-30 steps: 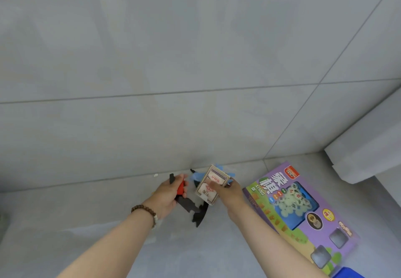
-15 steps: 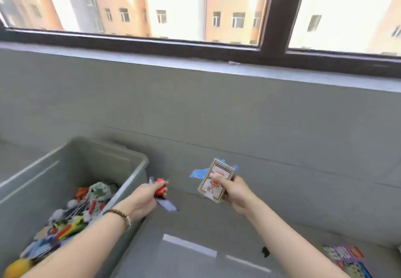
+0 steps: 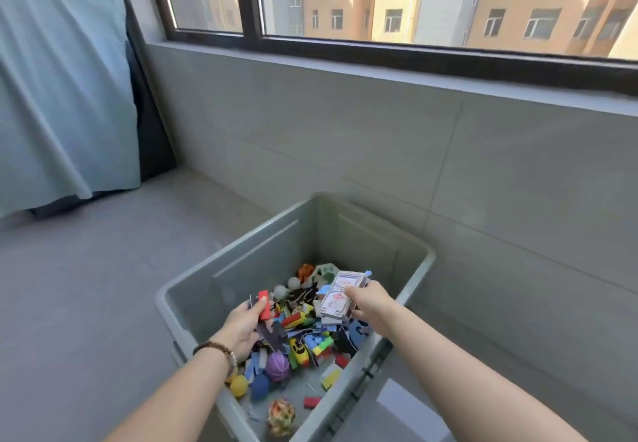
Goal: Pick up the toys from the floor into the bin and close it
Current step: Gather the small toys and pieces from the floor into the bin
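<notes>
Over the open bin: my right hand grip clamped edgewise on a light, stiff card box, left hand pinching a small hard red block plus thin, probably floppy dark foam pieces.

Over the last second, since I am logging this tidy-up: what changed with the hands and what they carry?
Both hands swung left, from the floor beside the bin to above its open top. The left hand still grips the red block and dark flat pieces; the right hand still holds the card box. Nothing has been let go.
</notes>
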`<state>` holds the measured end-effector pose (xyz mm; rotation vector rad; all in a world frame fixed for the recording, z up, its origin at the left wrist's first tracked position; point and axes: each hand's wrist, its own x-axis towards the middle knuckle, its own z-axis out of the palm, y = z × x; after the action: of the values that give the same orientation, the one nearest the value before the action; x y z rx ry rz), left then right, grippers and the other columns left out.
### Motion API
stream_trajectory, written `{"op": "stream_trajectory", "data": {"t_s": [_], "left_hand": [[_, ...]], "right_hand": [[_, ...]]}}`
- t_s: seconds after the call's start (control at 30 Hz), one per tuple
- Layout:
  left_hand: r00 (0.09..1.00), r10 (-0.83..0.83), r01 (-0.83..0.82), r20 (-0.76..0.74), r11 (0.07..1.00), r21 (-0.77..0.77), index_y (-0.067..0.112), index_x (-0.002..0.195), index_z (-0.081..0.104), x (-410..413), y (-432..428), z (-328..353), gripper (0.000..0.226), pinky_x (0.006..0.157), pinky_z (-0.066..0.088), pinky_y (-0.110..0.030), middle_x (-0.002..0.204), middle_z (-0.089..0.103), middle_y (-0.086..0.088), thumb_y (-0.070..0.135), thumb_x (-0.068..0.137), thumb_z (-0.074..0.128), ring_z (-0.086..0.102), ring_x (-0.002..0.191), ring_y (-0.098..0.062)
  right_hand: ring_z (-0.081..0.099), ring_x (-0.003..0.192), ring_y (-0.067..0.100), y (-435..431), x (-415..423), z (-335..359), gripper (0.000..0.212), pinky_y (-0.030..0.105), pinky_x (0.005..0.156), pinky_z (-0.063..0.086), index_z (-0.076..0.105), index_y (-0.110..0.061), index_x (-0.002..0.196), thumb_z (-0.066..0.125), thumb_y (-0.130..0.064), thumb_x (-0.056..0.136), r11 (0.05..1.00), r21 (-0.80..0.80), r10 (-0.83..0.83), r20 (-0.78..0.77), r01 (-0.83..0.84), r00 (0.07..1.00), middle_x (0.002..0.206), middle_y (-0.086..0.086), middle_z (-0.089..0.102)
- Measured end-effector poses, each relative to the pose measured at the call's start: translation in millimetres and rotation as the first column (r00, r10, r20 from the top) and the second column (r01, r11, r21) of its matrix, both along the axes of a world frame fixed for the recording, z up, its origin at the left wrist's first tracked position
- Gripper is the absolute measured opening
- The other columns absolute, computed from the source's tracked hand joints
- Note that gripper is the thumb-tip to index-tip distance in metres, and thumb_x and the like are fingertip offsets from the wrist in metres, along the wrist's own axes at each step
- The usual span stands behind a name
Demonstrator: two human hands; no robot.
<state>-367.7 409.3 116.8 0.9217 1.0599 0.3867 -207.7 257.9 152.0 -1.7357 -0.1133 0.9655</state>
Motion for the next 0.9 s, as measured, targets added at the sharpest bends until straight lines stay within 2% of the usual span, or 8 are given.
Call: {"op": "stream_trajectory", "data": {"t_s": [0.07, 0.17, 0.23, 0.37, 0.47, 0.67, 0.8, 0.9], "left_hand": [[0.999, 0.01, -0.008, 0.037, 0.999, -0.04, 0.001, 0.122, 0.051, -1.5, 7.0, -7.7, 0.032, 0.075, 0.049, -0.032, 0.09, 0.061, -0.011, 0.022, 0.098, 0.044, 0.057, 0.078, -0.02], [0.999, -0.02, 0.018, -0.033, 0.998, -0.065, 0.009, 0.141, 0.035, -4.9, 5.0, -7.3, 0.05, 0.107, 0.034, -0.04, 0.13, 0.054, -0.012, 0.036, 0.099, 0.037, 0.051, 0.118, -0.025], [0.975, -0.06, 0.071, -0.212, 0.996, 0.048, 0.007, 0.144, 0.031, -7.6, -0.3, -4.2, 0.054, 0.11, 0.028, -0.04, 0.146, 0.039, -0.01, 0.039, 0.1, 0.032, 0.038, 0.133, -0.026], [0.919, -0.127, 0.263, -0.373, 0.902, 0.342, 0.004, 0.139, 0.039, 0.9, -16.0, 12.7, 0.055, 0.107, 0.031, -0.039, 0.143, 0.043, -0.012, 0.041, 0.101, 0.025, 0.041, 0.13, -0.029], [0.876, -0.202, 0.428, -0.438, 0.747, 0.509, 0.008, 0.141, 0.036, 22.8, -40.9, 37.9, 0.056, 0.108, 0.03, -0.034, 0.145, 0.042, -0.008, 0.044, 0.1, 0.027, 0.039, 0.133, -0.025], [0.756, -0.352, 0.642, -0.552, 0.236, 0.729, 0.011, 0.145, 0.031, 84.2, -133.5, 70.2, 0.061, 0.114, 0.024, -0.033, 0.15, 0.034, -0.006, 0.046, 0.096, 0.04, 0.028, 0.139, -0.021], [0.656, -0.469, 0.681, -0.591, 0.03, 0.732, 0.01, 0.143, 0.033, 123.2, -217.4, 57.5, 0.061, 0.113, 0.023, -0.032, 0.148, 0.036, -0.006, 0.045, 0.095, 0.044, 0.028, 0.139, -0.021], [0.502, -0.548, 0.769, -0.669, -0.072, 0.635, 0.013, 0.145, 0.031, 137.1, -280.4, 24.7, 0.064, 0.113, 0.027, -0.034, 0.15, 0.034, -0.003, 0.049, 0.093, 0.044, 0.028, 0.139, -0.02]], "right_hand": [[0.06, 0.108, 0.03, 10.7, 0.4, -11.5, 0.048, 0.03, 0.072, 0.056, 0.03, 0.0, 0.137, 0.049, -0.016, 0.095, 0.994, -0.1, 0.04, 0.054, -0.034, 0.998, 0.13, 0.019, 0.053], [0.04, 0.132, 0.03, 3.0, 0.5, -13.0, 0.074, 0.037, 0.103, 0.039, 0.007, -0.007, 0.148, 0.054, -0.027, 0.094, 0.933, -0.343, 0.226, 0.327, -0.108, 0.918, 0.15, 0.013, 0.029], [0.035, 0.135, 0.024, -10.5, 2.0, -7.0, 0.069, 0.034, 0.106, 0.033, 0.014, -0.013, 0.148, 0.054, -0.026, 0.094, 0.927, -0.347, 0.299, 0.456, -0.142, 0.838, 0.153, 0.005, 0.023], [0.022, 0.142, 0.02, -51.1, 17.3, 10.6, 0.067, 0.033, 0.114, 0.024, 0.023, -0.014, 0.146, 0.058, -0.029, 0.091, 0.917, -0.365, 0.357, 0.577, -0.16, 0.734, 0.156, 0.004, 0.015], [0.014, 0.145, 0.018, -98.5, 32.0, 27.5, 0.071, 0.033, 0.115, 0.018, 0.023, -0.014, 0.146, 0.061, -0.033, 0.088, 0.926, -0.355, 0.333, 0.605, -0.129, 0.723, 0.158, 0.002, 0.007], [0.011, 0.145, 0.017, -239.1, 53.2, 39.6, 0.075, 0.028, 0.115, 0.013, 0.028, -0.013, 0.145, 0.067, -0.034, 0.084, 0.911, -0.411, 0.253, 0.603, 0.023, 0.756, 0.157, 0.005, 0.009], [0.009, 0.146, 0.017, -346.6, 55.8, 28.7, 0.08, 0.029, 0.116, 0.01, 0.026, -0.012, 0.146, 0.068, -0.038, 0.082, 0.873, -0.472, 0.171, 0.532, 0.123, 0.829, 0.157, 0.005, 0.01], [0.014, 0.145, 0.018, -422.6, 45.4, 9.0, 0.083, 0.03, 0.116, 0.014, 0.028, -0.013, 0.145, 0.071, -0.04, 0.079, 0.844, -0.5, 0.065, 0.459, 0.197, 0.886, 0.156, 0.006, 0.014]]}}
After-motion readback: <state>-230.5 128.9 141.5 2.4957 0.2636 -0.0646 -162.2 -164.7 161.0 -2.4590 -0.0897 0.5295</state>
